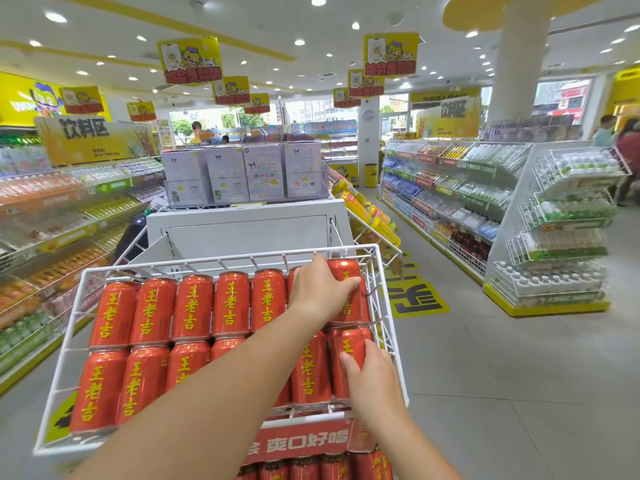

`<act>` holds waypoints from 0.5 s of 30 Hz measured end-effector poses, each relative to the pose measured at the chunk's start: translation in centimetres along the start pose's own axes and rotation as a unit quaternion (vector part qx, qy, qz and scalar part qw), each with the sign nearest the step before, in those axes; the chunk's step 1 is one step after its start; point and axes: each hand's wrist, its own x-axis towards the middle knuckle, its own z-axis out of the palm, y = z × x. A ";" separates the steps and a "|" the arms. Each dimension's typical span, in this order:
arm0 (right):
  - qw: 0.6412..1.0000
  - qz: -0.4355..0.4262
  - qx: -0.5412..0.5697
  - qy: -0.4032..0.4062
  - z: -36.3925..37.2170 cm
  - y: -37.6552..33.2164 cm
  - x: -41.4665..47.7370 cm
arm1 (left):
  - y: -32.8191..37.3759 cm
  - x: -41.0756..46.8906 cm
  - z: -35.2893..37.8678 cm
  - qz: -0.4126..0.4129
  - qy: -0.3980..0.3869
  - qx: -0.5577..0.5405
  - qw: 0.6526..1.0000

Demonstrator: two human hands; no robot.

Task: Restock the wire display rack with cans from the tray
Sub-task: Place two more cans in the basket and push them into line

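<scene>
Left hand [322,289] curls over a can [343,269] in the rack's [239,258] far right corner; right hand [372,377] grips another can [347,342] just nearer. Likely heavy, stiff, slick: wrap the sidewall.

Both arms forward, left hand [320,289] beyond right hand [372,379], fingers [348,284] curled.

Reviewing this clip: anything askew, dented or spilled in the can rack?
Nothing stands out. The red cans lie in two even rows in the wire rack, labels up, no dents or spills visible. The left hand grips the back-row end can and the right hand the front-row end can.
</scene>
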 end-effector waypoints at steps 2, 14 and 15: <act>1.000 0.008 -0.027 0.005 0.1 0.0 -0.1 | -0.1 0.1 0.4 0.009 0.008 0.035 0.999; 0.994 0.012 -0.101 0.044 1.1 0.1 -0.6 | -1.4 -0.2 1.8 0.053 0.091 0.266 0.958; 0.993 0.016 -0.105 0.044 1.3 0.0 -0.5 | -1.5 -0.3 1.9 0.054 0.086 0.268 0.958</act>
